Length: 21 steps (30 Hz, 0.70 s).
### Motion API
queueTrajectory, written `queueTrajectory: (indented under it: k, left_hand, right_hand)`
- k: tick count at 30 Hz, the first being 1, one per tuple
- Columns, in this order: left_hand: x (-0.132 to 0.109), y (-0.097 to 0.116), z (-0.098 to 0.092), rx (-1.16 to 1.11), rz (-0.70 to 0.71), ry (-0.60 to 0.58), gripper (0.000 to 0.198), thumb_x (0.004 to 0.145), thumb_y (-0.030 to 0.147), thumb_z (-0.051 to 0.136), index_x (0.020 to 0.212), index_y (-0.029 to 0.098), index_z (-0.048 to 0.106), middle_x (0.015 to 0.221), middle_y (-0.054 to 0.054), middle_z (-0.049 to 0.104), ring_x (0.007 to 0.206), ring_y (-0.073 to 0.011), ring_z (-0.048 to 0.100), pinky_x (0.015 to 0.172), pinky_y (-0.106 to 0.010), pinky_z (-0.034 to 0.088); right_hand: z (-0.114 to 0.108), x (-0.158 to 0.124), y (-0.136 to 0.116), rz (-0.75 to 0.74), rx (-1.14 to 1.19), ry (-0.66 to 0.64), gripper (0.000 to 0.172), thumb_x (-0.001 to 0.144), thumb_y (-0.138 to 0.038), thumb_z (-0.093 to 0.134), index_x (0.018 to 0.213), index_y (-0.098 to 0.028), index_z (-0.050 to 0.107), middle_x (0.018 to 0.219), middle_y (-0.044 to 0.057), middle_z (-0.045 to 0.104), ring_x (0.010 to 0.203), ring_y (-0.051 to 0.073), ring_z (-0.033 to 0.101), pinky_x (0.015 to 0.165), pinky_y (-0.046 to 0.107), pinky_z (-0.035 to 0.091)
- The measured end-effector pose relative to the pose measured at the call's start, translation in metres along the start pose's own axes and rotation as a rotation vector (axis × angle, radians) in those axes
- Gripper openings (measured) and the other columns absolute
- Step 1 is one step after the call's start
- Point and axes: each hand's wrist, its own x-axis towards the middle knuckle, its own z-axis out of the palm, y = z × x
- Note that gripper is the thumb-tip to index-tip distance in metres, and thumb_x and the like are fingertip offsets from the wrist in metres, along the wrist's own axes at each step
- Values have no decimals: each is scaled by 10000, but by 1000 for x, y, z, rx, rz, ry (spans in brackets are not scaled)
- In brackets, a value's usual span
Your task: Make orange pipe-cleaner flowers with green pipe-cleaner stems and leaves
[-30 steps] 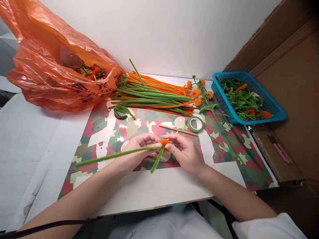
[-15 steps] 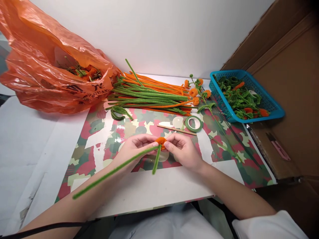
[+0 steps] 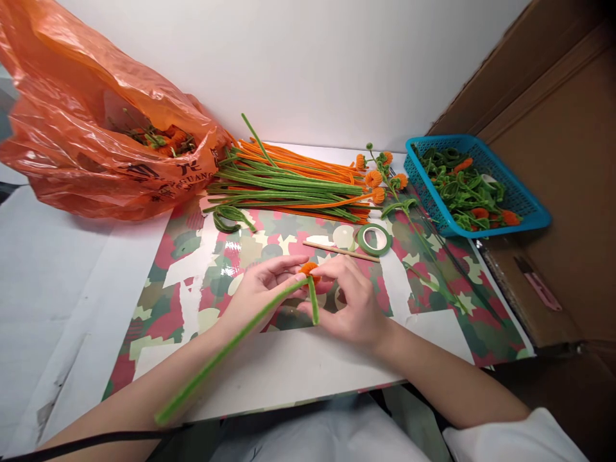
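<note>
My left hand [image 3: 262, 289] and my right hand [image 3: 349, 301] meet over the patterned mat [image 3: 192, 282]. Between their fingertips sits a small orange pipe-cleaner flower head [image 3: 308, 268]. A long green pipe cleaner [image 3: 226, 350] is wound at that head; its long end slants down over my left forearm and its short end [image 3: 314, 307] points down beside my right thumb. Both hands pinch this piece.
An orange plastic bag [image 3: 96, 128] lies at the back left. A pile of green and orange pipe cleaners [image 3: 289, 183] lies behind the mat, with finished orange flowers [image 3: 378, 179], a green tape roll [image 3: 374, 239], a wooden stick [image 3: 339, 251] and a blue basket [image 3: 474, 186]. Cardboard [image 3: 553, 147] stands at right.
The long green end has swung from nearly level at the left down along my left forearm. The short end has turned toward my right thumb. My right fingers have shifted over the flower head.
</note>
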Motion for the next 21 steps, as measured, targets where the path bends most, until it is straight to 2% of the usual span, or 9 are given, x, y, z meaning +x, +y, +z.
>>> queueTrajectory:
  k: [2,5,7,12,16,21]
  left_hand:
    - [-2,0,3,75,65,13,334,739,326,786,1019,174,685,796,-34,726,699,-175,703,622,-269,600]
    - [-4,-1,6,182,218,38,211,760,274,764,940,175,715,828,-28,730,780,-162,694,713,-249,585]
    - [-4,-3,6,217,271,43,170,775,261,748,923,182,722,853,-25,732,791,-157,691,734,-251,580]
    - [-5,-3,6,217,291,49,146,781,255,742,907,185,718,859,-29,733,803,-173,697,736,-274,588]
    - [-6,-5,6,214,362,24,123,790,206,728,912,189,722,866,-21,720,804,-151,693,741,-241,593]
    - [-7,-9,5,192,362,47,123,810,202,713,931,179,715,881,-27,711,788,-151,711,683,-218,607]
  right_hand:
    - [2,-1,0,-68,-68,-1,280,774,-205,682,1016,-217,541,835,51,652,744,205,585,692,354,474]
    - [4,-2,0,-75,-148,1,225,794,-214,652,989,-217,541,795,46,655,722,208,591,672,347,455]
    - [3,-2,0,-74,-172,4,187,807,-217,626,978,-218,549,774,43,654,713,208,598,661,343,453]
    - [0,0,-3,-124,-202,41,147,824,-207,593,970,-206,575,783,61,679,675,200,615,638,340,470]
    - [1,-1,-7,-153,-247,84,148,820,-217,580,968,-199,583,766,61,680,687,205,630,637,337,493]
    - [-1,0,-5,-131,-173,92,134,832,-157,577,963,-184,590,748,53,684,657,177,631,619,309,522]
